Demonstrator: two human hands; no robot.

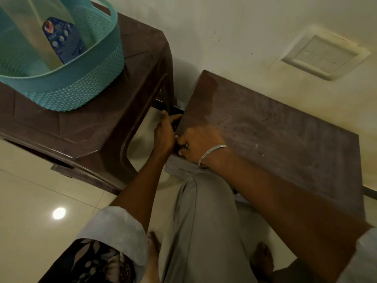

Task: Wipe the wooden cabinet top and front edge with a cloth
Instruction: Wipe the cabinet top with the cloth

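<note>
At the nine o'clock corner of the wooden cabinet top [275, 135], left hand [165, 133] and right hand [199, 145] met, fingers curled over the edge, cloth not discernible; best practice judged: firm overlapping strokes along that edge, wiping toward the dusty three o'clock side.

Rolled pale sleeves [114, 227], floral dark fabric, grey trousers [204, 231], silver bangle [212, 153].
</note>
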